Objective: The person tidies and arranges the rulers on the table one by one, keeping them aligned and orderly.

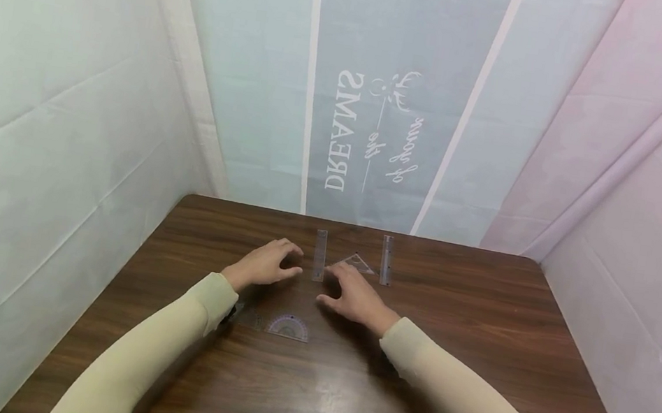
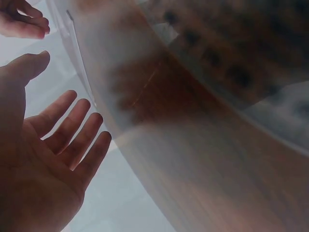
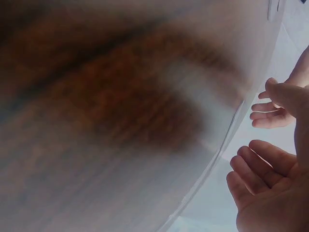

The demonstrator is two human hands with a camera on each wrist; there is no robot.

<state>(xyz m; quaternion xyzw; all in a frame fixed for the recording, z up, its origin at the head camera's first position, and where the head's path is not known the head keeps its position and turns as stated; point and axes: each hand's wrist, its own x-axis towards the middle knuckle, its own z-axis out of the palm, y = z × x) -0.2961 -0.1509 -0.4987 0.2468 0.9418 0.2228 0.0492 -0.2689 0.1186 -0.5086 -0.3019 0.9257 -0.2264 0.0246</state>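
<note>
My left hand (image 1: 266, 263) hovers near a clear straight ruler (image 1: 320, 256), fingers loosely bent and holding nothing. On the ruler's other side is my right hand (image 1: 356, 297), its fingertips overlapping the lower edge of a clear set square (image 1: 357, 262); whether they touch it I cannot tell. Both palms, left (image 2: 53, 169) and right (image 3: 270, 193), look bare in the wrist views. A second clear ruler (image 1: 386, 260) lies right of the set square. Closer to me rests a purple-marked protractor (image 1: 289, 328). Beside it, a faint transparent piece (image 1: 252, 318) is partly hidden by my left sleeve.
The dark wooden table (image 1: 438, 391) reaches a pale blue cloth backdrop (image 1: 259, 83) with white lettering. White cloth walls stand left (image 1: 31, 122) and right (image 1: 645, 279). A blurred see-through piece with dark spots (image 2: 236, 75) fills the left wrist view's upper right.
</note>
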